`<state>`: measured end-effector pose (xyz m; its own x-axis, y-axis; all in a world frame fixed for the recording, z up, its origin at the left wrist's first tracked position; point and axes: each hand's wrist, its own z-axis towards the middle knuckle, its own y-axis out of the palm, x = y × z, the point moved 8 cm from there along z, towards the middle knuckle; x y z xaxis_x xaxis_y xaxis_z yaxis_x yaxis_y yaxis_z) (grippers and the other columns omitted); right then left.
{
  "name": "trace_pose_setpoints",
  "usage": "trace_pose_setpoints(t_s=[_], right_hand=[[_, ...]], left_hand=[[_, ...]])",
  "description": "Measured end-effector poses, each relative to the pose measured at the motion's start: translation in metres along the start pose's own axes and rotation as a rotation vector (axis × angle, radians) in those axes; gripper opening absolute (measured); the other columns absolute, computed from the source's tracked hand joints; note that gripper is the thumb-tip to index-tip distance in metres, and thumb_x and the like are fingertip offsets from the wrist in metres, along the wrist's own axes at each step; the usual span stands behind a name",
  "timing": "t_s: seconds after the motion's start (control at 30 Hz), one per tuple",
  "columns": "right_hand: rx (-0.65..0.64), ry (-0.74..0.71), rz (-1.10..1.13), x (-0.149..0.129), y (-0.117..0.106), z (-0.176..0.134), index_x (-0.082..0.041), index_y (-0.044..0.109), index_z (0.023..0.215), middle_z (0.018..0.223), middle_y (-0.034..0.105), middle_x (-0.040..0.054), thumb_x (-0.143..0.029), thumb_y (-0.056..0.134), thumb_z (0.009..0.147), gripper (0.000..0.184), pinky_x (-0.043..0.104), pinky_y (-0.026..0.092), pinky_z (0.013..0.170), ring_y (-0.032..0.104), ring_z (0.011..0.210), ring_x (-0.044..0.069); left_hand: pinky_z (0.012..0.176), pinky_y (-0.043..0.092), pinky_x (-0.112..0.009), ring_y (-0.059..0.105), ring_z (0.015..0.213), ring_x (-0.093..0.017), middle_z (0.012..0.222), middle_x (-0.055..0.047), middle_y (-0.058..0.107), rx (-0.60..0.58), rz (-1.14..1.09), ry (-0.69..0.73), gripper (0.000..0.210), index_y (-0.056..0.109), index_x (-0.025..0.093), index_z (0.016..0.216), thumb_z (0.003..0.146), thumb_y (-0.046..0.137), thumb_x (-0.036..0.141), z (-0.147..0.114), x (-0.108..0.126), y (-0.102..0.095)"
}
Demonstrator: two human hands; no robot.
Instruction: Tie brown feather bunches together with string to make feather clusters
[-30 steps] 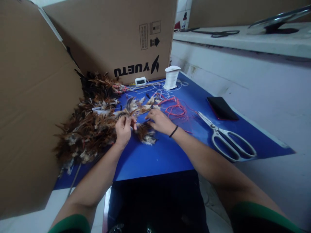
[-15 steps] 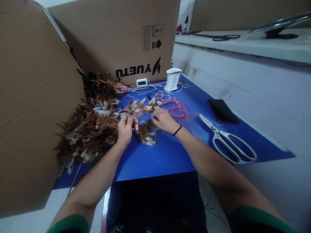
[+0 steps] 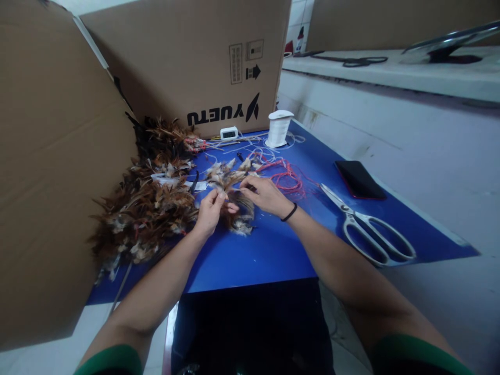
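Observation:
My left hand (image 3: pixel 213 211) pinches a small tuft of feathers (image 3: pixel 223 183) between thumb and fingers; the tips fan upward. Close on its right, my right hand (image 3: pixel 263 195) is closed in a pinch at the base of that tuft; what its fingertips hold is too small to make out. Below and between the hands, a loose bunch of brown and white feathers (image 3: pixel 242 226) lies on the blue table top (image 3: pixel 250 263). Just beyond my right hand is a tangle of red string (image 3: pixel 289 177). A large heap of brown feathers (image 3: pixel 152 208) lies to the left.
Large scissors (image 3: pixel 367 224) and a black phone (image 3: pixel 359 178) lie on the right. At the back stand a white spool (image 3: pixel 279 128) and a small white digital device (image 3: pixel 228 133). Cardboard walls (image 3: pixel 175 57) enclose the left and back. A ledge (image 3: pixel 390 67) runs along the right.
My left hand has moved slightly right, with the feather tuft now showing between the hands. My right hand has shifted a little left, so the fingertips are nearer each other.

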<state>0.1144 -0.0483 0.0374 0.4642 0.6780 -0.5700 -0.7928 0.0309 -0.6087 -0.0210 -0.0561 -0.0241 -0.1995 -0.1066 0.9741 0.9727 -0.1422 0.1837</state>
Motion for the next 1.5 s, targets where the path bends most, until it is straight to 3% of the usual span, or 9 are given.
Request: trace_pose_setpoints(t_s=[0.3, 0.47, 0.67, 0.77, 1.03, 1.3, 1.5], right_hand=[[-0.010, -0.019, -0.011, -0.002, 0.001, -0.001, -0.016, 0.055, 0.078, 0.077, 0.060, 0.0030, -0.013, 0.047, 0.083, 0.010, 0.025, 0.040, 0.070, 0.054, 0.072, 0.013], [0.004, -0.023, -0.032, -0.001, -0.002, 0.000, -0.016, 0.055, 0.076, 0.075, 0.059, 0.0029, -0.012, 0.047, 0.083, 0.011, 0.025, 0.039, 0.069, 0.053, 0.071, 0.013], [-0.115, -0.044, -0.013, 0.000, 0.005, -0.002, -0.016, 0.062, 0.090, 0.081, 0.063, 0.0034, -0.018, 0.058, 0.080, 0.011, 0.026, 0.041, 0.070, 0.055, 0.073, 0.013], [-0.132, -0.104, -0.086, -0.003, 0.007, -0.003, -0.017, 0.065, 0.082, 0.079, 0.063, 0.0041, -0.017, 0.055, 0.082, 0.010, 0.028, 0.041, 0.074, 0.055, 0.077, 0.015], [0.007, -0.059, -0.077, 0.001, -0.010, 0.000, -0.017, 0.068, 0.075, 0.077, 0.066, 0.0037, -0.017, 0.060, 0.079, 0.009, 0.030, 0.043, 0.074, 0.059, 0.076, 0.016], [0.160, 0.108, 0.029, 0.032, -0.037, 0.001, -0.019, 0.069, 0.077, 0.079, 0.068, 0.0030, -0.021, 0.064, 0.076, 0.006, 0.030, 0.046, 0.072, 0.062, 0.075, 0.015], [0.126, 0.064, 0.108, 0.022, -0.035, 0.001, -0.018, 0.068, 0.079, 0.081, 0.066, 0.0038, -0.022, 0.065, 0.074, 0.007, 0.030, 0.046, 0.072, 0.060, 0.075, 0.015]], left_hand=[[0.068, 0.056, -0.035, 0.067, 0.071, -0.019, 0.065, 0.001, 0.059, 0.040, 0.055, 0.011, 0.024, 0.050, 0.018, 0.074, 0.077, 0.060, 0.040, 0.003, -0.005, -0.005], [0.066, 0.056, -0.036, 0.067, 0.066, -0.019, 0.065, 0.001, 0.061, 0.041, 0.056, -0.002, 0.026, 0.049, 0.017, 0.075, 0.077, 0.059, 0.041, 0.004, -0.005, -0.005], [0.066, 0.056, -0.035, 0.067, 0.063, -0.017, 0.064, 0.002, 0.060, 0.053, 0.033, 0.002, 0.026, 0.049, 0.017, 0.074, 0.076, 0.061, 0.040, 0.003, -0.003, -0.005], [0.066, 0.056, -0.035, 0.067, 0.063, -0.017, 0.064, 0.002, 0.060, 0.054, 0.040, -0.001, 0.025, 0.050, 0.017, 0.074, 0.076, 0.060, 0.040, 0.002, -0.003, -0.005], [0.062, 0.055, -0.033, 0.067, 0.064, -0.017, 0.070, -0.001, 0.063, 0.067, 0.073, -0.010, 0.025, 0.052, 0.016, 0.075, 0.077, 0.059, 0.040, 0.002, -0.003, -0.007], [0.058, 0.056, -0.028, 0.067, 0.061, -0.015, 0.074, -0.003, 0.065, 0.056, 0.062, -0.016, 0.030, 0.050, 0.015, 0.074, 0.076, 0.060, 0.043, 0.001, 0.000, -0.004], [0.044, 0.053, -0.023, 0.064, 0.051, -0.011, 0.098, -0.007, 0.066, 0.080, 0.028, -0.048, 0.032, 0.047, 0.016, 0.077, 0.074, 0.061, 0.045, -0.003, 0.005, -0.003]])
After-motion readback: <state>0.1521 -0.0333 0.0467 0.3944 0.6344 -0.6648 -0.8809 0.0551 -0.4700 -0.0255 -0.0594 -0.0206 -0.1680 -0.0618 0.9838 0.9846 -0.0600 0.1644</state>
